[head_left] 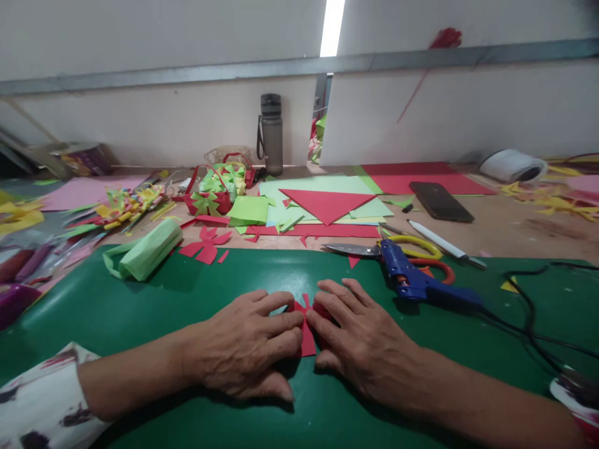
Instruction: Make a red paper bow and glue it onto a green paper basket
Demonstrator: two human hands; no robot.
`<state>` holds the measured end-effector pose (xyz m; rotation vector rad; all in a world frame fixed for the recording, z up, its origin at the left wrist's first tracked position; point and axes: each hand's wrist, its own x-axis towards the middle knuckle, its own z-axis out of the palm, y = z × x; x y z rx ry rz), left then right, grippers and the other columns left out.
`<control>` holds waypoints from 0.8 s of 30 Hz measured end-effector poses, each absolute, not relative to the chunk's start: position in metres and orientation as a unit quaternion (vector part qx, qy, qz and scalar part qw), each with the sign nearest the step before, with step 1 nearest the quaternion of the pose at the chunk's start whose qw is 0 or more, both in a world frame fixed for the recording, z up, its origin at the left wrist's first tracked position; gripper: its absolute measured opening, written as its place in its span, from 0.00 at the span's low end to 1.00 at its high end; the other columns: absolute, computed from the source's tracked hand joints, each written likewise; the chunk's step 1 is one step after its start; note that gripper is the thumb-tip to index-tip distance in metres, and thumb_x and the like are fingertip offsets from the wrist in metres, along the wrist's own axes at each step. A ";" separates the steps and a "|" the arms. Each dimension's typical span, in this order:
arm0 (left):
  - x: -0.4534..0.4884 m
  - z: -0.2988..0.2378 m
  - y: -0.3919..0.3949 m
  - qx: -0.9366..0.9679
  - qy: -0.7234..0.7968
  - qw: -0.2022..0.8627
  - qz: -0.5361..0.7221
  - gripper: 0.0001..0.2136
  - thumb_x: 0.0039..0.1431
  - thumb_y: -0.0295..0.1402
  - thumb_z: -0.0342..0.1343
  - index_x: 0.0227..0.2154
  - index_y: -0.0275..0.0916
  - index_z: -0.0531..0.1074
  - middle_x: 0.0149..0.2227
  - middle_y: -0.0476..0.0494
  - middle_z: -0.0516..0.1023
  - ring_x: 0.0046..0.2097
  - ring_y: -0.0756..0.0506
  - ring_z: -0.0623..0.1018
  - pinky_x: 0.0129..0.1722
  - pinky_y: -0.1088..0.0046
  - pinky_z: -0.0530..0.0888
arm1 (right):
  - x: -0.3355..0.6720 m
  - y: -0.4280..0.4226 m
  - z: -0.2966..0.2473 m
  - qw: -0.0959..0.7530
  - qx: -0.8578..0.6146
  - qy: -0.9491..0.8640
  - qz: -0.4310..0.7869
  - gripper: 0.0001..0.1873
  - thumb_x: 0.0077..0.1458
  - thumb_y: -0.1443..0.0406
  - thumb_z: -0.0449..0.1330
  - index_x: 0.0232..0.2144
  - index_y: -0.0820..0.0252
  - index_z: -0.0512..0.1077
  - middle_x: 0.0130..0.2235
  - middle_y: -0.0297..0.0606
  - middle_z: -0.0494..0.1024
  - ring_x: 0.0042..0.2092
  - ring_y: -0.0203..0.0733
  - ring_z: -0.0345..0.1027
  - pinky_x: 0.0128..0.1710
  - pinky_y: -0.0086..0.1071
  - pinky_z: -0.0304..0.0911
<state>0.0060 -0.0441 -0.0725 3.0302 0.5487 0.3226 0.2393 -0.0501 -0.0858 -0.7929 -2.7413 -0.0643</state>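
Observation:
A small red paper cutout (pixel 307 343) lies on the green mat in front of me, partly hidden under my fingers. From the left, my left hand (pixel 253 343) rests palm down with its fingertips on the cutout's left side, thumb apart. My right hand (pixel 365 340) lies across from it, fingers spread and tips pressing the right side of the same paper. Neither hand closes around it. Beyond my right hand are a blue glue gun (pixel 416 274) and scissors (pixel 355 249) with yellow and orange handles. Another red flower-shaped cutout (pixel 206 244) sits at the mat's far edge.
The green mat (pixel 234 274) covers the near table. A light green paper basket (pixel 152 249) stands at left. Red paper baskets (pixel 206 202), paper sheets (pixel 327 206), a bottle (pixel 272 137), a phone (pixel 440 201) and a white pen (pixel 440 240) are behind. A black cord (pixel 531 312) runs along the right.

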 end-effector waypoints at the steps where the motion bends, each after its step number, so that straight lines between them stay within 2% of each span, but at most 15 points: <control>1: 0.006 -0.073 -0.044 0.979 0.176 0.025 0.097 0.28 0.60 0.57 0.37 0.42 0.37 0.67 0.49 0.38 0.73 0.51 0.36 0.66 0.43 0.60 0.67 | 0.239 -0.050 -0.085 0.141 -0.277 -0.950 -0.016 0.20 0.62 0.57 0.52 0.47 0.68 0.69 0.47 0.53 0.72 0.55 0.61 0.58 0.53 0.59 0.51; 6: 0.003 -0.075 -0.042 0.975 0.182 0.067 0.105 0.30 0.57 0.61 0.36 0.43 0.38 0.65 0.47 0.37 0.73 0.49 0.37 0.67 0.46 0.59 0.66 | 0.241 -0.049 -0.082 0.146 -0.315 -0.933 0.095 0.16 0.59 0.59 0.55 0.46 0.62 0.70 0.46 0.50 0.71 0.55 0.58 0.57 0.52 0.55 0.54; 11: 0.003 -0.075 -0.041 0.969 0.182 0.101 0.132 0.27 0.58 0.59 0.37 0.41 0.39 0.64 0.42 0.37 0.73 0.45 0.39 0.68 0.48 0.60 0.66 | 0.244 -0.047 -0.078 0.152 -0.340 -0.915 0.156 0.13 0.59 0.63 0.55 0.45 0.62 0.70 0.50 0.49 0.68 0.59 0.59 0.51 0.55 0.58 0.46; 15: 0.004 -0.074 -0.041 0.967 0.188 0.105 0.136 0.27 0.59 0.58 0.37 0.41 0.39 0.64 0.43 0.37 0.73 0.44 0.39 0.68 0.47 0.59 0.66 | 0.247 -0.045 -0.077 0.158 -0.351 -0.903 0.190 0.12 0.60 0.65 0.54 0.46 0.58 0.70 0.51 0.46 0.67 0.60 0.56 0.50 0.56 0.58 0.46; 17: 0.004 -0.073 -0.041 0.967 0.188 0.108 0.134 0.26 0.59 0.58 0.38 0.42 0.39 0.64 0.43 0.37 0.73 0.44 0.39 0.67 0.47 0.59 0.66 | 0.248 -0.044 -0.079 0.175 -0.351 -0.900 0.188 0.12 0.61 0.66 0.52 0.45 0.58 0.70 0.51 0.46 0.68 0.60 0.55 0.51 0.56 0.57 0.47; 20: 0.004 -0.072 -0.042 0.967 0.190 0.115 0.129 0.26 0.60 0.57 0.39 0.42 0.38 0.64 0.44 0.37 0.74 0.44 0.39 0.67 0.47 0.60 0.65 | 0.249 -0.044 -0.081 0.243 -0.342 -0.895 0.153 0.11 0.61 0.68 0.51 0.45 0.60 0.68 0.49 0.47 0.69 0.58 0.52 0.56 0.55 0.53 0.52; 24: 0.004 -0.073 -0.043 0.969 0.188 0.101 0.123 0.25 0.60 0.56 0.39 0.42 0.38 0.64 0.47 0.37 0.73 0.45 0.38 0.66 0.46 0.59 0.65 | 0.257 -0.045 -0.069 0.305 -0.297 -0.904 0.039 0.10 0.60 0.70 0.53 0.44 0.66 0.67 0.43 0.49 0.72 0.50 0.50 0.63 0.50 0.45 0.61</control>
